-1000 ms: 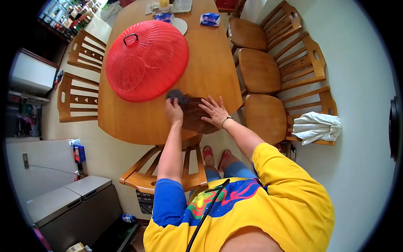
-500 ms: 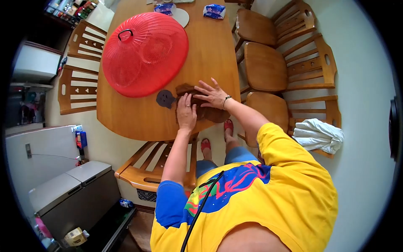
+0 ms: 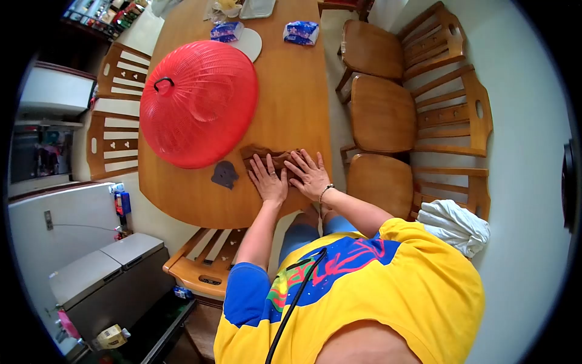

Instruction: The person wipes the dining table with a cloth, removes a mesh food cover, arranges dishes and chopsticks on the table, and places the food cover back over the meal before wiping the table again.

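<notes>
A brown cloth (image 3: 273,156), bunched into a narrow strip, lies near the front right edge of the wooden table (image 3: 291,91). My left hand (image 3: 268,182) rests flat on its near side, fingers spread and pointing away from me. Beside it, my right hand (image 3: 309,176) presses on the cloth's right part with its fingers apart. Both palms cover much of the near part of the cloth. Just left of my left hand sits a small dark grey flat piece (image 3: 225,174) with a rounded outline; I cannot make out what it is.
A red mesh food cover (image 3: 200,103) stands on the table's left half. Farther back are two blue tissue packs (image 3: 301,33) and a white round mat (image 3: 247,45). Wooden chairs (image 3: 382,115) line both sides, one (image 3: 209,255) at the near end. A white cloth (image 3: 454,224) hangs on a right chair.
The cloth's near part, which hung by the table edge, is now gathered up into a narrower strip. My hands lie flatter and side by side. The view has shifted.
</notes>
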Tool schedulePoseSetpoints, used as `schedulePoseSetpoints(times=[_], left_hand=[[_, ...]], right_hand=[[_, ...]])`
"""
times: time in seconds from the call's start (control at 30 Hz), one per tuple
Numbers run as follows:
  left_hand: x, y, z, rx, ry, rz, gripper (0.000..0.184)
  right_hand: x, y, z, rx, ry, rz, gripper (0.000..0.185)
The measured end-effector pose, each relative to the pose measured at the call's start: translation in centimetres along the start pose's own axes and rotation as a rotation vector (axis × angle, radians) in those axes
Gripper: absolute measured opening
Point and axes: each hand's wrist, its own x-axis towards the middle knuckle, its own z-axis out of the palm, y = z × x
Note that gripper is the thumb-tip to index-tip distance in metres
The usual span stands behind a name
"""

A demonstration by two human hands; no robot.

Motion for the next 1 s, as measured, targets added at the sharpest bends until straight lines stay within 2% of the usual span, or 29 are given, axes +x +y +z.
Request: schedulePoseSetpoints(times=[0.1, 0.5, 0.6, 1.0], left_hand=[[2.8, 0.1, 0.8, -0.03, 0.052, 0.062, 0.073], [11.9, 2.0, 2.7, 0.003, -0.029, 0.127, 0.073], [13.5, 2.3, 3.2, -0.068, -0.026, 0.162, 0.075], [22.6, 5.3, 4.7, -0.004, -0.085, 0.116, 0.076]], right_hand=[[2.2, 2.0, -1.2, -0.042, 0.015, -0.013, 0.061], [8.3, 6.0, -3.2, -0.115, 0.013, 0.058, 0.069], [9.7, 7.1, -3.3, -0.126, 0.004, 0.085, 0.071], [17.6, 13.8, -5.4, -0.122, 0.007, 0.025, 0.073]])
